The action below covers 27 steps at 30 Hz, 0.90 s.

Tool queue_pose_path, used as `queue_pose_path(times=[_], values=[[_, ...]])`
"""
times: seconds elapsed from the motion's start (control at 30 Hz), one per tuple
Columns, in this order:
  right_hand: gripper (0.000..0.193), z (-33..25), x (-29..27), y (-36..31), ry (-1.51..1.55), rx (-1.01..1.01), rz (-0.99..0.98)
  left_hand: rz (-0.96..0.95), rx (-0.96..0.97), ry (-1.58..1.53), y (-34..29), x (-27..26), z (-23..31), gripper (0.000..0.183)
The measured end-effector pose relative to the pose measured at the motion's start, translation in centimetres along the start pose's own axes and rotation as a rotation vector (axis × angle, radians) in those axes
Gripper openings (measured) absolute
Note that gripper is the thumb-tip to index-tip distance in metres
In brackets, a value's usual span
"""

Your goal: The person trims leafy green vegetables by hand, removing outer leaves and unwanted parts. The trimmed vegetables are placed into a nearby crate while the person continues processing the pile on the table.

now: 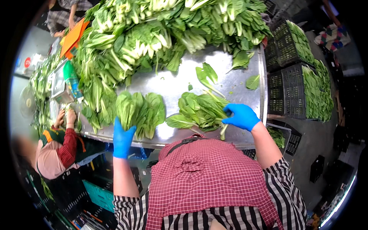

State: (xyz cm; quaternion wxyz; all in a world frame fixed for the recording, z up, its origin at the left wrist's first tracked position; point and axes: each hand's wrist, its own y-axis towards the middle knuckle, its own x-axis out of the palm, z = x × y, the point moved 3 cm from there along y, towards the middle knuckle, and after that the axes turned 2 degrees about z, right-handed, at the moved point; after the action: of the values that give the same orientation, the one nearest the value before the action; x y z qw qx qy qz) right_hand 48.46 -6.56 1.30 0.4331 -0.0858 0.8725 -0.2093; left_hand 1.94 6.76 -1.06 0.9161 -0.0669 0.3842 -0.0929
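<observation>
My right hand [242,116], in a blue glove, pinches the stem end of a loose bunch of leafy greens like bok choy [199,109] lying on the metal table [168,82]. Its leaves point left. My left hand [123,138], also gloved in blue, is at the lower left edge of a second bunch of greens [140,113]. Its thumb and fingers are spread apart, and the fingertips touch or lie just beside the leaves. A single leafy stalk [208,76] lies just beyond the right-hand bunch, and a loose leaf [252,82] is near the table's right edge.
A large heap of greens [153,42] covers the table's far and left sides. A green bottle [71,78] and an orange board [74,38] stand left. Black crates of greens [295,92] stack at right. A co-worker [57,149] handles greens at left; another person [63,17] is beyond.
</observation>
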Motion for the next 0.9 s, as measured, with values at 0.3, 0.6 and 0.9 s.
queue_pose_path(times=[0.3,0.6,0.9], values=[[0.055,1.1,1.8,12.5,-0.091,-0.283,0.599,0.103,0.131,0.411,-1.1,1.5,-1.0,0.081],[0.04,4.5,-1.9,11.8,-0.292,-0.239,0.617,0.268,0.35,0.162,-3.3,1.2,9.3,0.061],[0.029,6.0,-1.1,9.5,-0.157,-0.184,0.215,-0.41,0.338,-0.096,-2.6,16.1,6.7,0.097]])
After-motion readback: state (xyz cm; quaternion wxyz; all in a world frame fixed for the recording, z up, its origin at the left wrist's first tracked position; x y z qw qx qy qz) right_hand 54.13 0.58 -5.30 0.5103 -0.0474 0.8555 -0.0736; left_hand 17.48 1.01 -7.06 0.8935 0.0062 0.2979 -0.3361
